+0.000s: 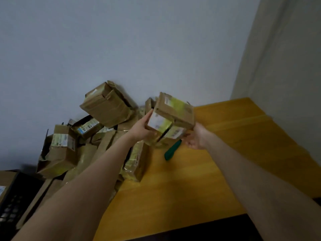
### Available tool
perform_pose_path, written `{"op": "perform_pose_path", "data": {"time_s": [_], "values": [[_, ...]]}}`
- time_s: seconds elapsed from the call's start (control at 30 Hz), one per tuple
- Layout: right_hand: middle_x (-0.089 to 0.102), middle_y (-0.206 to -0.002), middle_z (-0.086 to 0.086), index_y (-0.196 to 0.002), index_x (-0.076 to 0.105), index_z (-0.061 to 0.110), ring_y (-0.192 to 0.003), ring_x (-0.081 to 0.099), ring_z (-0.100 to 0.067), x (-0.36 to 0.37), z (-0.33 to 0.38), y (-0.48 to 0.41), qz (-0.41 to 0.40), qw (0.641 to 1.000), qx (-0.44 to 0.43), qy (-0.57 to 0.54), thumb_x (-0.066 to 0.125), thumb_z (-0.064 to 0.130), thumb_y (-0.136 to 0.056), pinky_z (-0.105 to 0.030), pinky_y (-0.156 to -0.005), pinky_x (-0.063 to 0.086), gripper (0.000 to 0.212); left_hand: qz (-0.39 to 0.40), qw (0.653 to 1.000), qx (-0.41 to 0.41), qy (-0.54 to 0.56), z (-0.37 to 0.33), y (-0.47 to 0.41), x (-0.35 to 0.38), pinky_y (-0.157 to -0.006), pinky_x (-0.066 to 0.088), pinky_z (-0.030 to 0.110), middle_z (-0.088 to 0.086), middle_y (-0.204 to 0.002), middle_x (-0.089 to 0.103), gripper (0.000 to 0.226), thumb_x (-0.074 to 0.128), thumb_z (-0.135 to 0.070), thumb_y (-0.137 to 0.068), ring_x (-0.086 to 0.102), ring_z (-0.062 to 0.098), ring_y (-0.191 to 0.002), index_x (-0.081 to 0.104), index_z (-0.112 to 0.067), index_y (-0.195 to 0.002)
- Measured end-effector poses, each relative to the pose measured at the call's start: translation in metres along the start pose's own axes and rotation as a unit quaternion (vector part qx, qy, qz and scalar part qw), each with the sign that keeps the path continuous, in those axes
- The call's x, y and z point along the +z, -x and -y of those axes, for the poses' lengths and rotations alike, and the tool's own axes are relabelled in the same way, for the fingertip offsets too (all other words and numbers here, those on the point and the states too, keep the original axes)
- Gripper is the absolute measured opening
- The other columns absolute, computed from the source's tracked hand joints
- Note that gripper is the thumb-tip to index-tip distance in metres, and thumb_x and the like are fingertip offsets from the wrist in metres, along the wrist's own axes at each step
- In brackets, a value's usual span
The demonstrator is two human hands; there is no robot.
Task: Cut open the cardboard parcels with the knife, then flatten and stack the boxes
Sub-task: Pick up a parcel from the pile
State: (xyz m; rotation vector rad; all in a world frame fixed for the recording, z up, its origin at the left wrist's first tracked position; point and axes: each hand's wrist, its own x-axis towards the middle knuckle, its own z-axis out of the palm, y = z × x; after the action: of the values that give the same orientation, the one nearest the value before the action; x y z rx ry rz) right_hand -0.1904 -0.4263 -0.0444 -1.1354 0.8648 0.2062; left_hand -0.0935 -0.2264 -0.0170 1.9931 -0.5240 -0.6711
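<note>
A small taped cardboard parcel [171, 119] with white and yellow-green labels is held tilted in the air above the wooden table [182, 185]. My left hand [141, 128] grips its left side, fingers up along the face and thumb underneath. My right hand [196, 137] holds its lower right corner from below. A green-handled knife [172, 151] sits just under the parcel over the table; its far end is hidden near my right fingers, and I cannot tell whether they touch it.
A heap of opened and crumpled cardboard boxes [104, 105] fills the table's left side against the wall [121, 40]. Flattened cardboard [133, 162] lies beside my left forearm. A dark crate [15, 197] stands at the lower left. A second wall bounds the right.
</note>
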Motion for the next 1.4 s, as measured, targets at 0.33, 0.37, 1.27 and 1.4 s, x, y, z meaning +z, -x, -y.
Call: {"op": "perform_pose_path", "data": {"time_s": [0.33,0.37,1.27,1.4], "values": [[0.065,-0.119,-0.008,-0.139,0.046,0.031,-0.109,0.061,-0.029,-0.012,-0.037,-0.025,0.053,0.997,-0.009,-0.045,0.075,0.036,-0.08,-0.048,-0.09,0.052,0.066,0.002,0.982,-0.102,0.162,0.014,-0.016,0.009,-0.078,0.056,0.042,0.005,-0.13,0.054,0.04,0.061,-0.036,-0.092,0.057,0.026,-0.114,0.053,-0.025,-0.13],[0.064,-0.121,-0.007,-0.141,0.042,0.037,-0.11,0.062,-0.03,-0.008,-0.04,-0.029,0.066,0.996,-0.019,-0.054,0.074,0.031,-0.081,-0.052,-0.09,0.051,0.069,-0.009,0.98,-0.107,0.17,0.016,-0.019,0.012,-0.079,0.057,0.043,0.007,-0.13,0.055,0.046,0.067,-0.035,-0.088,0.06,0.026,-0.111,0.051,-0.024,-0.13],[0.017,-0.154,-0.01,-0.15,0.021,0.023,-0.137,0.019,-0.035,0.044,-0.129,-0.154,-0.029,0.809,0.003,0.588,0.029,0.011,-0.1,-0.04,-0.098,0.036,0.052,0.001,0.995,-0.054,-0.087,0.047,-0.081,0.0,-0.091,0.051,0.045,0.0,-0.133,0.04,0.088,0.065,-0.039,-0.06,0.049,0.024,-0.115,0.035,-0.037,-0.143],[0.005,-0.158,-0.015,-0.152,0.015,0.03,-0.137,0.032,-0.034,0.036,-0.117,-0.137,-0.091,0.781,0.02,0.618,0.034,0.028,-0.102,-0.038,-0.092,0.043,0.054,0.013,0.995,-0.065,-0.073,0.044,-0.086,0.003,-0.087,0.054,0.045,0.001,-0.134,0.041,0.088,0.069,-0.036,-0.064,0.053,0.025,-0.112,0.033,-0.035,-0.145]]}}
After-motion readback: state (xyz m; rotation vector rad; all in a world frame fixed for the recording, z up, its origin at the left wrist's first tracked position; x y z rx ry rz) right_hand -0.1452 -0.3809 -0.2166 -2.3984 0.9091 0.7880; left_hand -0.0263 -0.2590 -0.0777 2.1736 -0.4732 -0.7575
